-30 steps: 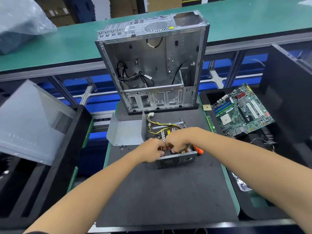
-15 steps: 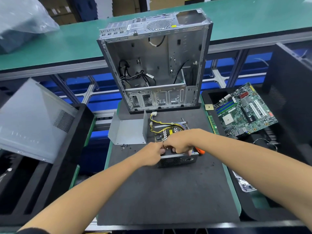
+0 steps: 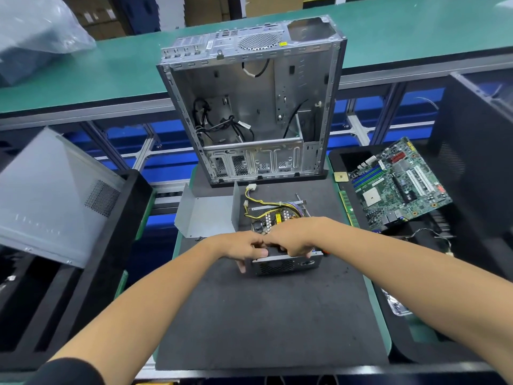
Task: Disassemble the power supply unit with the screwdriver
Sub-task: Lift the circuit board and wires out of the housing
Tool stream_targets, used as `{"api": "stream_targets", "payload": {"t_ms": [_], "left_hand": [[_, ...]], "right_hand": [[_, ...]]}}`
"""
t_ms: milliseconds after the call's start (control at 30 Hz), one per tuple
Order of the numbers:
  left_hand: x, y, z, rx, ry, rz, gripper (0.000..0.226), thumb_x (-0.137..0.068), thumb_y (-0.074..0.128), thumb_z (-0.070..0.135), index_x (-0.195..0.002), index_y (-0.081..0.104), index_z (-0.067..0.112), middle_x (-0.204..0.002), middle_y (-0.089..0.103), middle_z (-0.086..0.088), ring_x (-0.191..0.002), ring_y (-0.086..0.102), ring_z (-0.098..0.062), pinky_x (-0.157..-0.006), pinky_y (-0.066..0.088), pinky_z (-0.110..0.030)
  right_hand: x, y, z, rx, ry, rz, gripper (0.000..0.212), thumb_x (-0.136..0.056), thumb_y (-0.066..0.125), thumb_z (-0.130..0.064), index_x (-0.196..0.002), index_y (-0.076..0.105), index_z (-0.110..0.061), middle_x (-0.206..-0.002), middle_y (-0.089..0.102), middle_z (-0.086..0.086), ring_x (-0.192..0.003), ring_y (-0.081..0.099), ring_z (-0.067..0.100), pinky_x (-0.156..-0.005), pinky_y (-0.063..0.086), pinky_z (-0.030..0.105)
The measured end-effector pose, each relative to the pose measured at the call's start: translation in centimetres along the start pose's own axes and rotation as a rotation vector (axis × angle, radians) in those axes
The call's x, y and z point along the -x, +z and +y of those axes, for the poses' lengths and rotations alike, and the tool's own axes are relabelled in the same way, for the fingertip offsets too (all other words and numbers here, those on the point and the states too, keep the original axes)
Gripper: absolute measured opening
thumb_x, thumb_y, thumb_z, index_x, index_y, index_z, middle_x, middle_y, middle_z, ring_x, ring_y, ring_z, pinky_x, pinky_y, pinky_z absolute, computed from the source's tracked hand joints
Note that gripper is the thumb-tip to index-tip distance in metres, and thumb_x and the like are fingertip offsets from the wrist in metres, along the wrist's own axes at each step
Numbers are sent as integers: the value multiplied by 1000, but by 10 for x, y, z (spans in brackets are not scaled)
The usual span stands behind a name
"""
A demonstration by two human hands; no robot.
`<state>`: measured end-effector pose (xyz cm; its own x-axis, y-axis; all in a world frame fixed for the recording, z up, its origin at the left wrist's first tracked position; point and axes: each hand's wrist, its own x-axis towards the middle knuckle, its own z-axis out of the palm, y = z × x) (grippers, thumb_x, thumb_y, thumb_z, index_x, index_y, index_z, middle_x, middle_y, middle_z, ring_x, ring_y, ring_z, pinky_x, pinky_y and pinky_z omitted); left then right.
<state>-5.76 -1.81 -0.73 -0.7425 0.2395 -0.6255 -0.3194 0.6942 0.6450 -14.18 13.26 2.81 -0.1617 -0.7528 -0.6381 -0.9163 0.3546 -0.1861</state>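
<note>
The power supply unit (image 3: 286,266) sits open on the black mat (image 3: 263,315), with its circuit board and yellow wires (image 3: 266,207) exposed. Its removed metal cover (image 3: 205,215) stands just to the left. My left hand (image 3: 244,252) grips the unit's near left corner, fingers reaching down its side. My right hand (image 3: 291,240) curls its fingers over the top of the vented front wall. A sliver of the orange screwdriver handle (image 3: 325,253) shows at the right hand's edge; whether the hand holds it I cannot tell.
An emptied computer case (image 3: 249,107) stands upright behind the unit. A motherboard (image 3: 397,184) lies in a black tray on the right, and a grey side panel (image 3: 50,195) leans in a black tray on the left. Small screws (image 3: 200,239) lie on the mat by the cover.
My left hand has shifted from the top of the unit to its near left corner, fingers now down the side. The right hand stays on the front wall.
</note>
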Motion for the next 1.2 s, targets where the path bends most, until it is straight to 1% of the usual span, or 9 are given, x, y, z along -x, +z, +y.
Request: {"api": "stream_targets", "payload": {"t_ms": [100, 233, 367, 533, 733, 833, 933, 1067, 1200], "left_hand": [[-2, 5, 0, 0, 40, 41, 27, -97, 49, 17, -124, 51, 14, -92, 41, -2, -71, 54, -20, -55, 56, -24], [-3, 9, 1, 29, 91, 172, 7, -93, 55, 8, -92, 48, 10, -82, 39, 0, -71, 50, -17, -55, 59, -35], [5, 7, -3, 116, 81, 153, 6, -93, 56, 6, -94, 51, 8, -85, 47, -1, -68, 53, -18, -58, 59, -30], [9, 5, -9, 217, 54, 84, 7, -93, 58, 6, -98, 55, 9, -89, 48, -3, -67, 55, -11, -61, 59, -30], [5, 3, -6, 195, 0, -58, 4, -95, 53, 9, -97, 52, 12, -94, 44, -3, -69, 59, -10, -67, 59, -27], [1, 6, -1, 130, 4, -117, 6, -97, 48, 5, -99, 51, 10, -91, 45, -2, -73, 58, -10, -74, 59, -29], [-2, 12, -1, 98, 43, -94, 18, -96, 47, 1, -113, 48, -2, -94, 44, -3, -86, 58, -25, -76, 59, -31], [3, 11, -4, 217, 32, -56, 27, -93, 55, 2, -119, 47, -3, -95, 40, -4, -83, 53, -19, -73, 59, -31], [7, 6, -4, 259, 22, -63, 30, -91, 58, 2, -120, 51, 0, -92, 44, 0, -79, 56, -13, -74, 59, -28]], "right_hand": [[3, 4, 4, -58, -22, 5, 49, -85, 43, 6, -125, 45, -21, -103, 57, 8, -72, 68, 29, -49, 51, 32], [2, 7, 4, -49, -28, 7, 32, -84, 44, 4, -103, 41, -21, -102, 54, 9, -84, 68, 34, -73, 56, 49], [1, 4, 4, -85, -20, -17, 30, -82, 41, 4, -95, 37, -24, -104, 57, 10, -89, 67, 35, -79, 54, 48], [0, 7, 1, -37, -1, -22, 52, -79, 48, 7, -124, 44, -19, -108, 63, 12, -87, 67, 30, -71, 53, 40], [1, 7, -2, -36, -4, -57, 55, -81, 47, 5, -131, 42, -18, -103, 62, 7, -88, 68, 29, -62, 48, 36], [4, 9, -3, -65, -29, -69, 42, -81, 43, 4, -114, 44, -22, -105, 63, 13, -90, 66, 33, -78, 54, 46], [7, 12, 0, -58, -48, -46, 38, -82, 42, 3, -101, 36, -29, -104, 65, 13, -94, 63, 33, -80, 52, 44], [3, 16, 1, -53, -38, -41, 57, -83, 45, 2, -134, 43, -24, -107, 66, 11, -89, 59, 27, -63, 47, 33], [1, 14, -2, -53, -15, -32, 70, -82, 46, 6, -144, 38, -26, -109, 65, 11, -93, 63, 30, -75, 53, 38]]}}
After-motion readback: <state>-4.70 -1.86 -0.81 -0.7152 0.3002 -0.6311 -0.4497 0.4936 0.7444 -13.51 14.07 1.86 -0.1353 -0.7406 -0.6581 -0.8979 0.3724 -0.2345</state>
